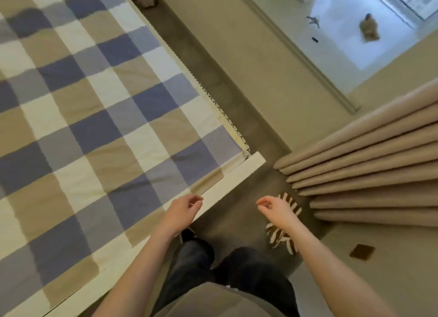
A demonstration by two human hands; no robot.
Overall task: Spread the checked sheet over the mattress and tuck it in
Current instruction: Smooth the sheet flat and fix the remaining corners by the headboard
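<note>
Bedside: left grip (187, 207), right grip (272, 207) slack

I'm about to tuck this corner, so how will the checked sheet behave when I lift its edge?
Probably floppy: the sheet shows soft creases and lies flat. Likely light, as it looks thin. It may slide easily over the smooth white frame.

The checked sheet (83, 115) runs off the left edge. The small brown thing (369, 27) is too blurry to tell.
</note>
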